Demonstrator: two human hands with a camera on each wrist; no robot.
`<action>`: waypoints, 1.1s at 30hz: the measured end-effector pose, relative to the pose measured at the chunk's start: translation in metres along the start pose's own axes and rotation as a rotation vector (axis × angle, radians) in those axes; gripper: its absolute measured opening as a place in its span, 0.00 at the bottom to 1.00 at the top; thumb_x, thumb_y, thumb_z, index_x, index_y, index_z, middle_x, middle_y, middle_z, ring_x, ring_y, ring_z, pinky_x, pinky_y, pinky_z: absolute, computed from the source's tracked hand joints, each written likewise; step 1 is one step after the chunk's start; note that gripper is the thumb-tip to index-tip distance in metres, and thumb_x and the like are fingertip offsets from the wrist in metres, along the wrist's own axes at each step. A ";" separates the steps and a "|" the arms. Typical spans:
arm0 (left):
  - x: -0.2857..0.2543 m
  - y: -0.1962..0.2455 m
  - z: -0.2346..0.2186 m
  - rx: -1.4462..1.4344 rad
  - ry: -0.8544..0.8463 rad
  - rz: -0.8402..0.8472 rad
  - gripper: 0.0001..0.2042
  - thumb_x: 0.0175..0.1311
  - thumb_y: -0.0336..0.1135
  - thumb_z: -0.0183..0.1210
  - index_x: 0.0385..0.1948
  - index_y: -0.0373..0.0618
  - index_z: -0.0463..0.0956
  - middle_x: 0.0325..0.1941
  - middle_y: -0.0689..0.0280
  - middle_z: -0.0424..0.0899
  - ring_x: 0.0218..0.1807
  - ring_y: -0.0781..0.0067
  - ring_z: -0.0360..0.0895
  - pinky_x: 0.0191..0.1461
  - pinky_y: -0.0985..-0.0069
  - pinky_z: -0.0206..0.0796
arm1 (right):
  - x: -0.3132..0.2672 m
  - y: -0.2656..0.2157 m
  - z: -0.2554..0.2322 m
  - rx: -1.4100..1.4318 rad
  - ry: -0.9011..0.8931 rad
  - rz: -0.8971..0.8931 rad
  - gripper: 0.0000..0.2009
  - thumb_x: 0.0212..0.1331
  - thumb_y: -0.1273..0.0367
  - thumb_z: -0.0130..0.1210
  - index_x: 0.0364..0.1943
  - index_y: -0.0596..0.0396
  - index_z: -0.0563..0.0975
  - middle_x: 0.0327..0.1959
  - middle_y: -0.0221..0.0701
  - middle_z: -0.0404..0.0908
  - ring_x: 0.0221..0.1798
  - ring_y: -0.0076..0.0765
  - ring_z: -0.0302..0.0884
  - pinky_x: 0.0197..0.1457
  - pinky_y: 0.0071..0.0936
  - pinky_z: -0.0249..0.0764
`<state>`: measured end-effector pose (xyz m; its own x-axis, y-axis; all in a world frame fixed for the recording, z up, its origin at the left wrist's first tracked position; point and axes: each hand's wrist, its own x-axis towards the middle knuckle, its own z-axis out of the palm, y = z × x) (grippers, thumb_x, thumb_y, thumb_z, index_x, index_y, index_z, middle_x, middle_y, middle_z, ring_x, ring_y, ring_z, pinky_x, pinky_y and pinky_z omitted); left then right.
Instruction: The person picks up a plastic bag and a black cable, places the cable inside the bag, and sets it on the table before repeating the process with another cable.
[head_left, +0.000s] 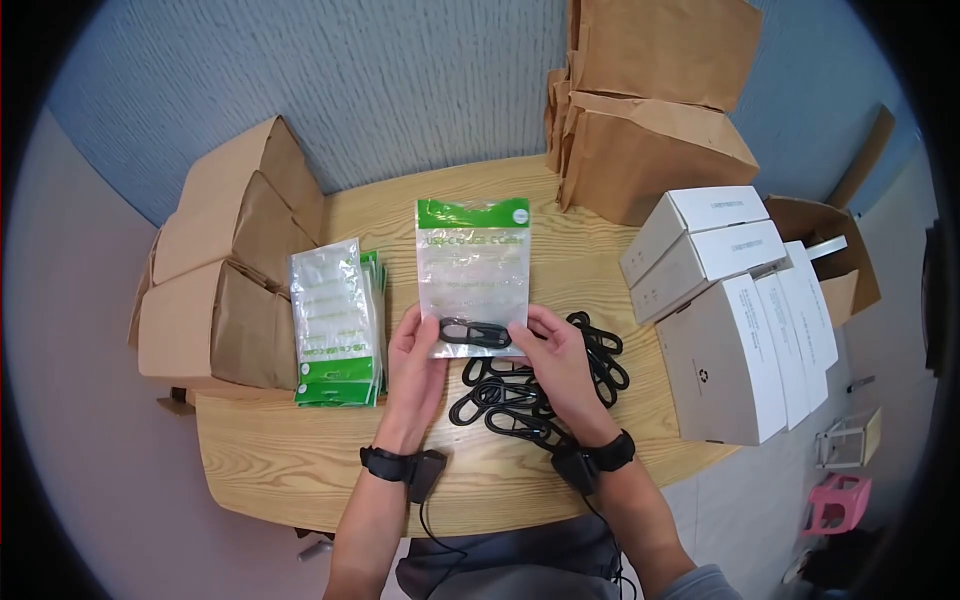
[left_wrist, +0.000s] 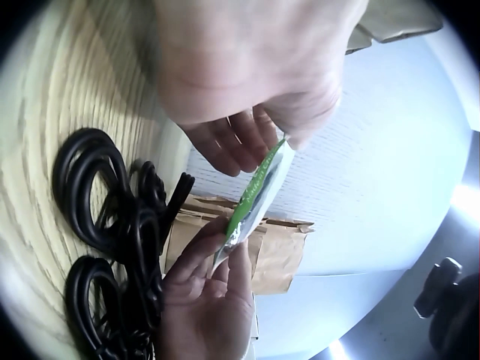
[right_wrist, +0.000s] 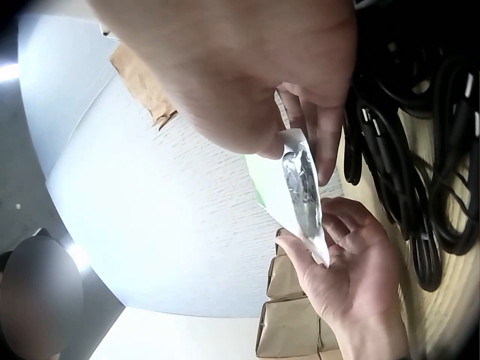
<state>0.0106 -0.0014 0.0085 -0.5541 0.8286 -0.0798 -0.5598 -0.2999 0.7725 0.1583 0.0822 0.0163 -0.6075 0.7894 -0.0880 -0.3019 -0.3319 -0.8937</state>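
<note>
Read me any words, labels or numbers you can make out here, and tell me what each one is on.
"USB-C to USB-C Cable", faint and partly guessed: on the pouch held by the left hand and right hand.
Pouch small print: too blurred to read.
Pouch stack: print unreadable.
White boxes: small lines of text and a round mark, too small to read.
Paper bags: no text seen.

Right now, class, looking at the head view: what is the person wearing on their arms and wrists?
Both forearms are bare. The left hand and right hand each have a black wrist strap carrying a small dark camera unit, with a thin black cable trailing from each. A grey sleeve edge shows at the right elbow.
</note>
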 end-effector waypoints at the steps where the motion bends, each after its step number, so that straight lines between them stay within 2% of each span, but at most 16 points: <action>1: 0.002 -0.004 -0.003 0.000 0.000 -0.002 0.12 0.70 0.36 0.51 0.49 0.40 0.72 0.48 0.66 0.79 0.49 0.78 0.76 0.54 0.75 0.69 | 0.000 0.000 0.001 0.034 0.020 0.002 0.11 0.64 0.73 0.53 0.48 0.64 0.75 0.41 0.29 0.79 0.40 0.18 0.76 0.43 0.16 0.75; 3: 0.003 -0.009 -0.010 -0.019 -0.065 0.009 0.13 0.70 0.38 0.51 0.50 0.42 0.71 0.50 0.65 0.78 0.52 0.72 0.75 0.59 0.69 0.67 | 0.000 0.003 -0.005 -0.029 -0.025 -0.010 0.11 0.64 0.72 0.53 0.48 0.64 0.75 0.41 0.30 0.80 0.40 0.18 0.76 0.42 0.17 0.75; 5: 0.000 -0.004 -0.008 -0.100 -0.035 -0.051 0.14 0.70 0.36 0.51 0.52 0.40 0.70 0.50 0.64 0.78 0.52 0.73 0.75 0.58 0.71 0.68 | -0.001 0.003 -0.005 -0.092 -0.073 -0.025 0.12 0.64 0.72 0.53 0.49 0.64 0.75 0.41 0.30 0.80 0.40 0.18 0.77 0.42 0.17 0.76; 7: -0.001 0.000 -0.004 -0.182 -0.008 -0.110 0.14 0.69 0.34 0.51 0.53 0.39 0.70 0.50 0.64 0.78 0.51 0.73 0.75 0.58 0.73 0.69 | -0.003 -0.001 0.000 -0.114 -0.119 0.095 0.13 0.64 0.72 0.54 0.50 0.64 0.75 0.41 0.30 0.81 0.40 0.17 0.77 0.43 0.15 0.75; 8: 0.000 0.001 -0.002 -0.175 -0.030 -0.126 0.15 0.69 0.34 0.51 0.54 0.39 0.69 0.51 0.63 0.78 0.52 0.72 0.76 0.58 0.72 0.68 | -0.004 -0.001 -0.001 -0.114 -0.129 0.091 0.14 0.64 0.71 0.54 0.51 0.65 0.75 0.42 0.31 0.82 0.40 0.17 0.77 0.44 0.15 0.74; 14: -0.003 0.002 0.001 -0.199 -0.094 -0.167 0.17 0.69 0.34 0.51 0.57 0.38 0.67 0.54 0.61 0.76 0.55 0.70 0.74 0.61 0.69 0.67 | -0.002 0.004 0.001 -0.072 -0.110 0.052 0.14 0.64 0.71 0.54 0.50 0.65 0.75 0.43 0.32 0.82 0.41 0.17 0.77 0.45 0.16 0.74; 17: -0.003 0.003 0.002 -0.177 -0.075 -0.155 0.17 0.69 0.35 0.50 0.56 0.39 0.66 0.54 0.61 0.76 0.55 0.70 0.74 0.60 0.69 0.67 | -0.002 0.005 0.000 -0.161 -0.116 0.021 0.14 0.65 0.72 0.53 0.51 0.66 0.74 0.43 0.32 0.82 0.42 0.18 0.77 0.47 0.17 0.74; 20: 0.000 0.002 -0.003 -0.090 -0.045 -0.135 0.16 0.70 0.38 0.49 0.54 0.41 0.68 0.54 0.62 0.76 0.55 0.69 0.73 0.60 0.67 0.66 | -0.002 0.003 0.000 -0.098 -0.074 -0.003 0.13 0.65 0.72 0.53 0.50 0.66 0.74 0.44 0.33 0.81 0.43 0.18 0.77 0.47 0.17 0.73; 23: 0.002 0.000 -0.005 -0.055 -0.042 -0.119 0.13 0.70 0.37 0.51 0.50 0.42 0.71 0.50 0.64 0.78 0.52 0.72 0.75 0.58 0.70 0.67 | -0.001 -0.005 0.001 -0.066 0.021 -0.021 0.13 0.64 0.72 0.54 0.50 0.66 0.75 0.44 0.33 0.81 0.43 0.19 0.77 0.48 0.17 0.73; 26: 0.002 -0.003 -0.002 -0.040 -0.004 -0.126 0.06 0.67 0.31 0.55 0.43 0.43 0.74 0.40 0.69 0.81 0.43 0.81 0.77 0.49 0.80 0.69 | 0.002 -0.001 -0.002 -0.100 0.076 -0.096 0.12 0.64 0.72 0.54 0.48 0.67 0.75 0.42 0.32 0.82 0.42 0.17 0.76 0.46 0.15 0.72; 30: 0.002 -0.012 -0.013 0.007 -0.060 -0.078 0.05 0.66 0.30 0.57 0.41 0.43 0.75 0.38 0.70 0.80 0.40 0.83 0.76 0.46 0.82 0.68 | 0.000 -0.002 -0.003 -0.149 0.120 -0.168 0.11 0.64 0.72 0.55 0.44 0.68 0.77 0.39 0.29 0.82 0.40 0.15 0.76 0.44 0.13 0.71; 32: 0.002 -0.014 -0.016 0.184 -0.056 0.002 0.04 0.65 0.29 0.58 0.38 0.43 0.77 0.35 0.71 0.80 0.37 0.84 0.74 0.44 0.83 0.67 | -0.001 -0.002 -0.004 -0.195 0.111 -0.169 0.10 0.63 0.72 0.55 0.44 0.67 0.77 0.38 0.29 0.82 0.39 0.15 0.76 0.44 0.13 0.72; 33: 0.002 -0.013 -0.015 0.184 -0.056 0.001 0.04 0.65 0.29 0.58 0.38 0.43 0.77 0.35 0.71 0.80 0.37 0.84 0.74 0.44 0.83 0.67 | -0.002 -0.001 -0.005 -0.240 0.101 -0.167 0.10 0.63 0.72 0.56 0.43 0.67 0.78 0.37 0.29 0.82 0.39 0.15 0.76 0.43 0.14 0.72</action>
<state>0.0076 -0.0033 -0.0116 -0.5167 0.8549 -0.0476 -0.4342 -0.2138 0.8751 0.1637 0.0835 0.0156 -0.4847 0.8739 0.0363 -0.2015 -0.0712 -0.9769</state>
